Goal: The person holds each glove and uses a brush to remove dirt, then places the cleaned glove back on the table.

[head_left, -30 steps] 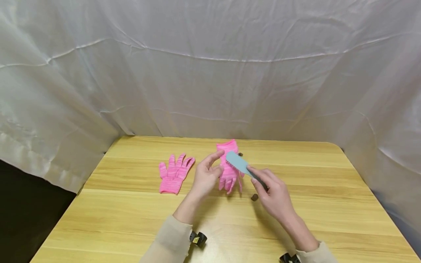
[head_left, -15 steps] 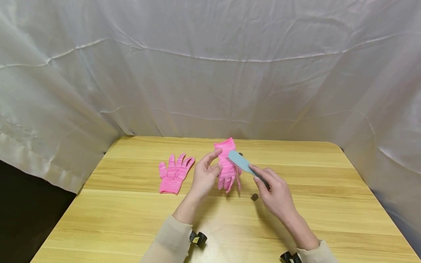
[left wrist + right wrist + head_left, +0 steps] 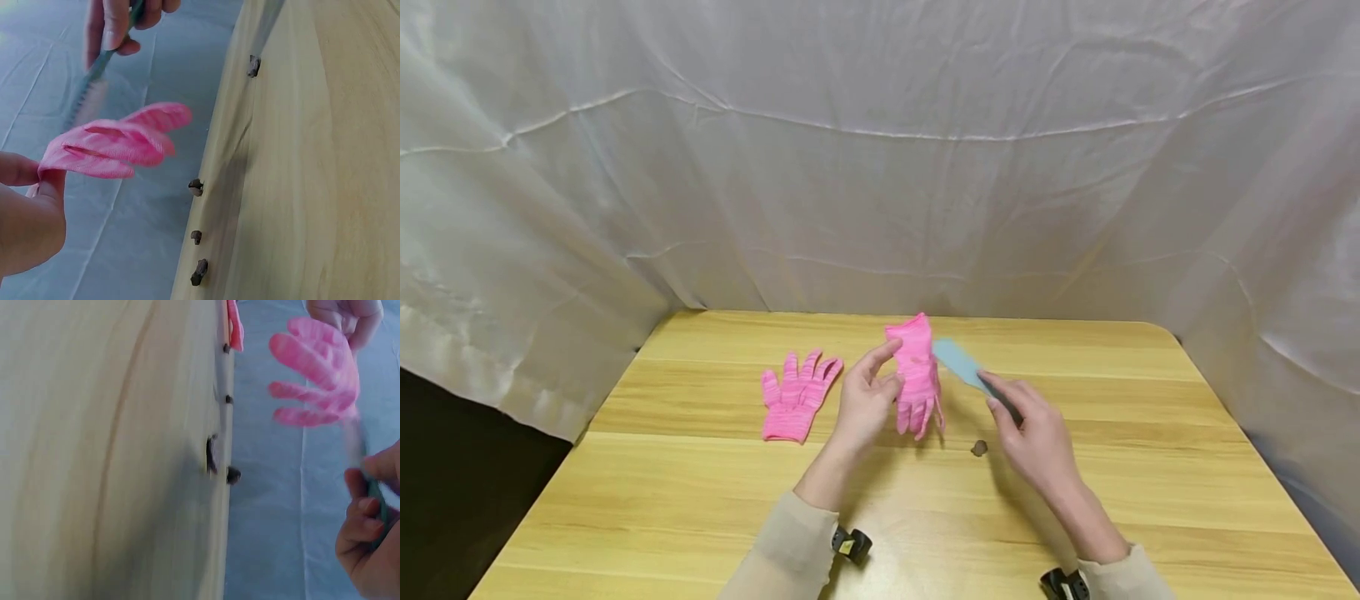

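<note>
A pink knitted glove [image 3: 915, 367] hangs fingers down above the table, its cuff at the top. My left hand [image 3: 867, 400] pinches it by the side between thumb and fingers. In my right hand [image 3: 1036, 433] is a brush with a light blue back [image 3: 957, 362], gripped by its dark handle. Bristles face the glove; in the left wrist view the blurred brush [image 3: 87, 97] is right beside the glove [image 3: 106, 147]. Whether the bristles touch it I cannot tell. A second pink glove [image 3: 799, 398] lies flat on the table to the left, fingers pointing away.
The wooden table [image 3: 700, 500] ends at a grey cloth backdrop [image 3: 880, 208]. One small dark brown lump [image 3: 979, 448] lies in front of the hanging glove. Several such lumps, including one dark lump [image 3: 199, 272], sit on the table in the left wrist view.
The brush has slid right across the glove, from over its middle to its right edge. The held glove has shifted slightly left and turned a little.
</note>
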`<state>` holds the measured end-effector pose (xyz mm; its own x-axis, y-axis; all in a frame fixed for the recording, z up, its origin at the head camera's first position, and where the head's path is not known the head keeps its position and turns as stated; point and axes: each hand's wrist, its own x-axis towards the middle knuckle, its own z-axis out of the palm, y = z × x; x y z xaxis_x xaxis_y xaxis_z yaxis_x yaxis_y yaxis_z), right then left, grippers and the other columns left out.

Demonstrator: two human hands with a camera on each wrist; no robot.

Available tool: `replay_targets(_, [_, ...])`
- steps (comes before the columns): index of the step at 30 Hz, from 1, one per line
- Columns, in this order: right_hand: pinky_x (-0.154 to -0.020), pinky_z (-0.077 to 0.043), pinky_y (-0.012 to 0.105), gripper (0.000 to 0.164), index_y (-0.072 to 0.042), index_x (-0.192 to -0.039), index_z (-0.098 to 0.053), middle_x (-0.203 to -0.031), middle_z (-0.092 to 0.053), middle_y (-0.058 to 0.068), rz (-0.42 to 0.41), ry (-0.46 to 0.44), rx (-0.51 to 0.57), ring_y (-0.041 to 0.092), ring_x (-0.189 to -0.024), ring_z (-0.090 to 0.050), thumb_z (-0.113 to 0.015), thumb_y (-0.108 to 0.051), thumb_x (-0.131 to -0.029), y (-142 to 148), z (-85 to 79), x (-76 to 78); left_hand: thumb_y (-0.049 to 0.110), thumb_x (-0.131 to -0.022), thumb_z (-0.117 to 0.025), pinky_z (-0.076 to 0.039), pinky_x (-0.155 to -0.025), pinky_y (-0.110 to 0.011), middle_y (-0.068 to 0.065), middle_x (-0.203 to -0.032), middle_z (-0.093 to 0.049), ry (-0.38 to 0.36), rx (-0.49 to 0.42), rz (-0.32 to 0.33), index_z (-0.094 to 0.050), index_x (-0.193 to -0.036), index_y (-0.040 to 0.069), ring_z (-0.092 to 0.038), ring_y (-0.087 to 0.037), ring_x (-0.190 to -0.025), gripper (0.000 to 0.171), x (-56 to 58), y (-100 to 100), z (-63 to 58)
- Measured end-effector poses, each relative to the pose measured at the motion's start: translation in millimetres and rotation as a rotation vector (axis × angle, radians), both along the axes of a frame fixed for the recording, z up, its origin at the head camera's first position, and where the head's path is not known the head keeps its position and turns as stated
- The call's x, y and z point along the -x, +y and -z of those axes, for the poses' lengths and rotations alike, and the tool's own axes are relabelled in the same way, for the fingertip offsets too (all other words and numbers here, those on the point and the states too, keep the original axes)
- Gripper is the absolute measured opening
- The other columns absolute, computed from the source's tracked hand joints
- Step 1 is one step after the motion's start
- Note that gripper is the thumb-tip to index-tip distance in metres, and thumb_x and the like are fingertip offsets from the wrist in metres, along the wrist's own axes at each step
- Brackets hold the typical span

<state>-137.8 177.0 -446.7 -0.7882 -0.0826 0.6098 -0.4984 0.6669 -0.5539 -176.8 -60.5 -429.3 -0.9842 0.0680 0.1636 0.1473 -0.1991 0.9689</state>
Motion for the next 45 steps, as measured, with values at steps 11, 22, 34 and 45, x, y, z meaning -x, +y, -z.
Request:
replay_targets(11, [-0.049,-0.041,0.022,0.039,-0.011,-0.132,-0.072,-0.103,-0.072,0.006,0.066,-0.048,0.035,0.01,-0.061,-0.047,-0.07,0.0,-0.095,2,-1.5,5.3,-0.011,-0.096,-0.056,-0.044,-0.05,-0.013,-0.017,-0.154,-0.05,-0.03,-0.034,-0.051,-0.055,-0.146,0.002,-0.047,-0.001,-0.058,0.052,2.3,-14,4.2])
replay_targets(22, [-0.049,-0.037,0.019,0.038,-0.009,-0.133,-0.071,-0.097,-0.069,0.005,0.097,-0.038,0.064,0.009,-0.061,-0.045,-0.069,0.0,-0.096,18,3.4,1.5,-0.011,-0.092,-0.068,-0.061,-0.084,-0.022,-0.013,-0.124,-0.066,0.06,-0.141,-0.164,-0.059,-0.13,-0.004,-0.07,-0.008,-0.088,0.04,8.9,-14,9.2])
replay_targets(34, [-0.059,-0.041,0.026,0.037,-0.015,-0.138,-0.068,-0.117,-0.073,0.011,0.131,-0.17,-0.095,0.014,-0.07,-0.051,-0.066,-0.011,-0.101,58,8.7,-0.4,-0.002,-0.094,-0.072,-0.062,-0.078,-0.021,-0.004,-0.108,-0.07,0.102,-0.081,-0.266,-0.056,-0.145,0.004,-0.07,-0.01,-0.086,0.054,32.1,-69,-13.4])
replay_targets(45, [-0.051,-0.032,0.026,0.037,-0.014,-0.14,-0.067,-0.107,-0.071,0.009,0.185,-0.258,-0.191,0.011,-0.065,-0.045,-0.064,-0.017,-0.103,100,16.0,-4.2,0.013,-0.094,-0.078,-0.063,-0.067,-0.023,0.007,-0.094,-0.076,0.054,0.196,-0.38,-0.072,-0.12,-0.004,-0.068,-0.006,-0.078,0.032,58.6,-159,-10.9])
